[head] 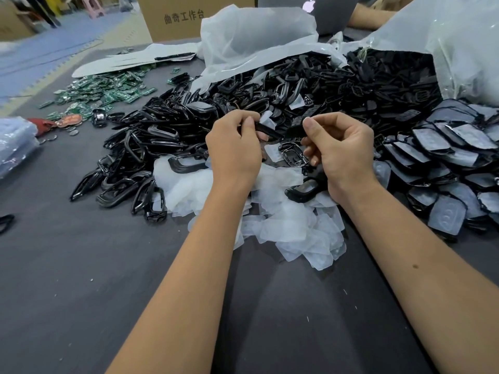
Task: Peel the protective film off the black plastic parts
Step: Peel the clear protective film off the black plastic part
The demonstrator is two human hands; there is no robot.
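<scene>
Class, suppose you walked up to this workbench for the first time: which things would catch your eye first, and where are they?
First the two hands at centre, the left hand and right hand gripping one black plastic part between them. Behind them sprawls a huge pile of black parts spilling from a plastic bag. Just below the hands lies a pale heap of peeled film.

Assembly workshop, bulk black parts [270, 98], PCBs [108, 90]

Bare dark mat [81, 279] near left; black parts heap [167, 130] and peeled film pile [283, 220] crowd centre.
</scene>
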